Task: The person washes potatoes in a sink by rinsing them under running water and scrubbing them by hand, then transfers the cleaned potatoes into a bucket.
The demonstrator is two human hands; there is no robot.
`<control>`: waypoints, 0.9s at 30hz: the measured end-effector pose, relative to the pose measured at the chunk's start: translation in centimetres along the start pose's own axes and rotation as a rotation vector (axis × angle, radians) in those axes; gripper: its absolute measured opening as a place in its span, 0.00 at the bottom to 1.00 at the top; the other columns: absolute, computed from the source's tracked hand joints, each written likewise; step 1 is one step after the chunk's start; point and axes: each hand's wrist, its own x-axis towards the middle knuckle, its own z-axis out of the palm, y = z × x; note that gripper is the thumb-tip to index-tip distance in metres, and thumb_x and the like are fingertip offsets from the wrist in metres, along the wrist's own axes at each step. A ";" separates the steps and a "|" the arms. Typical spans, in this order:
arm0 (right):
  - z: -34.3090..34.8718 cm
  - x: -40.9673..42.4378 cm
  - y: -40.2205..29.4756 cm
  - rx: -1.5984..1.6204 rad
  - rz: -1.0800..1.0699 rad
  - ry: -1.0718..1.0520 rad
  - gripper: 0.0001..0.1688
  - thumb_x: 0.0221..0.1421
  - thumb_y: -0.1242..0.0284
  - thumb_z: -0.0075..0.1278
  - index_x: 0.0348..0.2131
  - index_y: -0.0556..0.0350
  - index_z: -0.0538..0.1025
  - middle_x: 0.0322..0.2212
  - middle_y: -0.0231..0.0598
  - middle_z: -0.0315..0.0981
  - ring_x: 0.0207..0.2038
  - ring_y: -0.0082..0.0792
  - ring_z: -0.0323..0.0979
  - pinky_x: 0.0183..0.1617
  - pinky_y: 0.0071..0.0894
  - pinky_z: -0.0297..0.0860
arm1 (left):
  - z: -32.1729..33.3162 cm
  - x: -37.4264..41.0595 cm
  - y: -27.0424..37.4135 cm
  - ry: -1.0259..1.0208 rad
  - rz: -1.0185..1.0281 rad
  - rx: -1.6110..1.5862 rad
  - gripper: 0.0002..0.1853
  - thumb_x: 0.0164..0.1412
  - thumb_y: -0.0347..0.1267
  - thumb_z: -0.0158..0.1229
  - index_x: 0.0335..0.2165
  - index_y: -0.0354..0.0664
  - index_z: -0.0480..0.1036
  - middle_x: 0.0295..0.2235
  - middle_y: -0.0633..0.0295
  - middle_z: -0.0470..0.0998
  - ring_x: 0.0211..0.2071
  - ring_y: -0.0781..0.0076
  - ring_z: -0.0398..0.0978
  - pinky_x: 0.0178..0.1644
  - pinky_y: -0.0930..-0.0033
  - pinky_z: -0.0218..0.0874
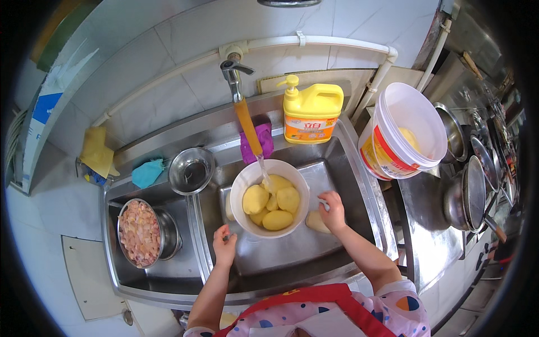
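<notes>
A white plastic bucket (238, 185) stands in the right basin of a stainless-steel double sink (290, 263). Several peeled yellow potatoes (278, 220) lie inside it. Water runs onto them from a faucet (234, 82) with a yellow-brown hose (248, 128) on its spout. My left hand (224, 246) hovers at the bucket's lower left, fingers loosely apart and holding nothing. To the bucket's right, my right hand (334, 210) is empty with curled fingers, over a pale oblong vegetable (316, 223); whether it touches that is unclear. Another pale piece (229, 207) is partly hidden behind the bucket's left side.
In the left basin, a metal bowl of cut raw meat (140, 234) rests beside another bowl (169, 234). A metal basin (191, 170) sits near the divider. A yellow detergent jug (312, 111), a purple cloth (257, 143) and a large white bucket (400, 130) are behind and right.
</notes>
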 end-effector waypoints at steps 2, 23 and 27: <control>0.3 2.5 -3.5 0.091 -0.164 -0.076 0.12 0.34 0.82 0.47 0.27 0.60 0.70 0.28 0.45 0.67 0.34 0.45 0.65 0.38 0.34 0.63 | 0.2 -0.5 0.7 0.033 0.068 0.081 0.23 0.44 0.25 0.54 0.42 0.40 0.62 0.37 0.60 0.66 0.35 0.72 0.65 0.36 0.74 0.59; 12.4 3.6 -3.5 -0.695 0.064 -0.906 0.23 0.37 0.65 0.52 0.38 0.45 0.68 0.38 0.39 0.62 0.43 0.42 0.59 0.44 0.39 0.59 | 4.6 1.4 1.4 -0.077 0.039 -0.037 0.40 0.38 0.22 0.57 0.51 0.39 0.48 0.43 0.50 0.57 0.42 0.62 0.62 0.39 0.71 0.63; 9.0 4.3 -6.1 -0.589 -0.050 -0.806 0.17 0.40 0.67 0.48 0.35 0.49 0.70 0.37 0.41 0.62 0.44 0.40 0.59 0.42 0.36 0.60 | 4.2 1.7 0.6 -0.072 0.054 -0.051 0.40 0.38 0.22 0.58 0.51 0.40 0.49 0.43 0.50 0.57 0.41 0.61 0.63 0.37 0.70 0.64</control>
